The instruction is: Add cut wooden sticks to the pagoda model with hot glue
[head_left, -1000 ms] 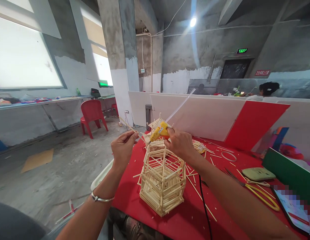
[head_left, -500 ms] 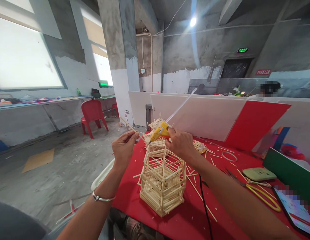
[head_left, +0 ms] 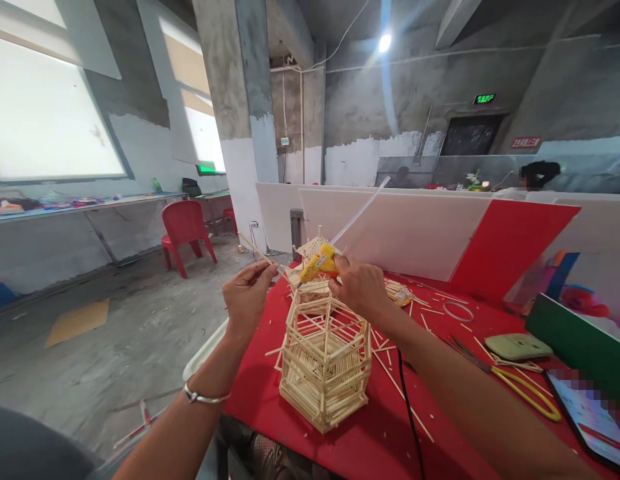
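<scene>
Between its fingertips my left hand [head_left: 247,293] pinches a thin wooden stick [head_left: 255,245], tilted up to the left. My right hand [head_left: 363,285] is wrapped round a yellow hot glue gun [head_left: 317,263], with a long clear glue stick [head_left: 360,210] rising from its back. The gun's nozzle points down left, close to the stick's lower end; whether they touch I cannot tell. Below both hands a many-sided lattice frame of wooden sticks [head_left: 324,373] stands on the red table [head_left: 260,400]. Behind the gun rises a stick-built piece with a pointed roof [head_left: 317,243], partly hidden.
Loose sticks [head_left: 390,360] lie to the right of the frame, by the gun's black cord [head_left: 407,407]. Farther right are yellow-handled scissors [head_left: 527,393], a green case [head_left: 519,347], a phone [head_left: 585,413] and a clear ring [head_left: 459,311]. White panels [head_left: 385,233] stand along the table's back.
Almost nothing differs. Both hands keep their holds on the stick and the glue gun, and the view has shifted very slightly.
</scene>
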A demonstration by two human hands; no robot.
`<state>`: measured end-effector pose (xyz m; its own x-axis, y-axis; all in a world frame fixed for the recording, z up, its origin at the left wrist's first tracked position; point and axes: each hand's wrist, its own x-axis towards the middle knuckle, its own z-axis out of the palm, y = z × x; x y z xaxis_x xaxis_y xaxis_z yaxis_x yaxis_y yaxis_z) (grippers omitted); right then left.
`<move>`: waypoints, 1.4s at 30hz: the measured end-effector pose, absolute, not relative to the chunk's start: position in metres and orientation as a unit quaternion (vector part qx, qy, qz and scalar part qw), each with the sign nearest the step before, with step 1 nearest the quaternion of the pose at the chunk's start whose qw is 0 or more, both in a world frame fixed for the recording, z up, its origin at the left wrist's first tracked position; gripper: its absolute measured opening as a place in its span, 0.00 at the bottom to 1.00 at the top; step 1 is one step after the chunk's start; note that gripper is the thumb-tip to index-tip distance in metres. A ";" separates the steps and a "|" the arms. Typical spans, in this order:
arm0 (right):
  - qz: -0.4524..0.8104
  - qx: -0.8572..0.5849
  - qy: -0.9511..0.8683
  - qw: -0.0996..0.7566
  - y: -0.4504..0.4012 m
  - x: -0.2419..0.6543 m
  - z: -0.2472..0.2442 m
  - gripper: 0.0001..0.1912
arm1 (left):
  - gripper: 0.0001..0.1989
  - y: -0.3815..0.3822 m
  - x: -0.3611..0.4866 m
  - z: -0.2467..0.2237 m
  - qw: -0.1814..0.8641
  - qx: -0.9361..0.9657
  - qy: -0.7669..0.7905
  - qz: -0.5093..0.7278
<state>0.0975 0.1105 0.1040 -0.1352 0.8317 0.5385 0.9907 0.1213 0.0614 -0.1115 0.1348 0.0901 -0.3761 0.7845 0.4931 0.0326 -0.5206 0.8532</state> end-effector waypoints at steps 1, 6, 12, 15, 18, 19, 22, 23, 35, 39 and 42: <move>-0.206 -0.630 -0.724 0.191 0.110 0.098 0.104 0.18 | 0.10 0.135 -0.111 0.090 0.261 0.492 0.414 0.720; -0.208 -0.631 -0.723 0.189 0.109 0.099 0.103 0.19 | 0.10 0.134 -0.111 0.090 0.265 0.491 0.413 0.720; -0.222 -0.624 -0.719 0.210 0.112 0.100 0.102 0.19 | 0.10 0.133 -0.110 0.092 0.255 0.496 0.413 0.720; -0.227 -0.626 -0.709 0.233 0.110 0.106 0.102 0.19 | 0.10 0.133 -0.111 0.093 0.232 0.505 0.409 0.724; -0.232 -0.633 -0.696 0.245 0.098 0.121 0.105 0.21 | 0.08 0.129 -0.110 0.093 0.182 0.543 0.386 0.723; -0.236 -0.636 -0.692 0.248 0.091 0.129 0.105 0.22 | 0.07 0.127 -0.109 0.093 0.159 0.566 0.375 0.717; -0.253 -0.647 -0.673 0.256 0.065 0.157 0.105 0.22 | 0.03 0.116 -0.105 0.095 0.064 0.653 0.336 0.675; -0.260 -0.649 -0.667 0.257 0.055 0.167 0.104 0.22 | 0.02 0.112 -0.103 0.097 0.027 0.685 0.319 0.655; -0.303 -0.629 -0.678 0.232 0.008 0.208 0.081 0.22 | 0.09 0.099 -0.086 0.102 -0.267 0.857 0.159 0.411; -0.294 -0.634 -0.676 0.231 0.008 0.207 0.082 0.22 | 0.09 0.097 -0.090 0.103 -0.303 0.856 0.184 0.376; -0.293 -0.634 -0.677 0.233 0.006 0.208 0.082 0.21 | 0.09 0.096 -0.092 0.105 -0.310 0.853 0.189 0.374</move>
